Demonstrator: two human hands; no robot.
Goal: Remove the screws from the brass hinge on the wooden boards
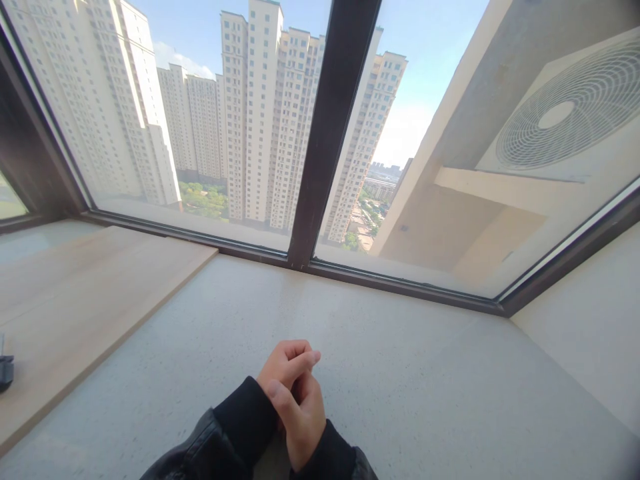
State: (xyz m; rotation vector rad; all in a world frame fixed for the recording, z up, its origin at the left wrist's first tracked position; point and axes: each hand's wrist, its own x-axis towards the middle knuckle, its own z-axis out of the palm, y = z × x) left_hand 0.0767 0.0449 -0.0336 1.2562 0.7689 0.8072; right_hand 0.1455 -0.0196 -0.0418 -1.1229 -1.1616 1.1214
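My left hand and my right hand are folded together above the pale speckled sill, in the lower middle of the view. The left hand's fingers curl inward, its thumb reaching to the right over the other hand. Across the left wrist lies the right thumb, while the rest of the right fingers are tucked under and mostly hidden. No object shows in either hand. Black cuffs and sleeves cover both wrists.
On the left a light wooden board lies on the sill. A dark object is cut off at its left edge. Beyond stands a dark window frame with glass; outside are tower blocks and an air-conditioner unit. A white wall borders the right.
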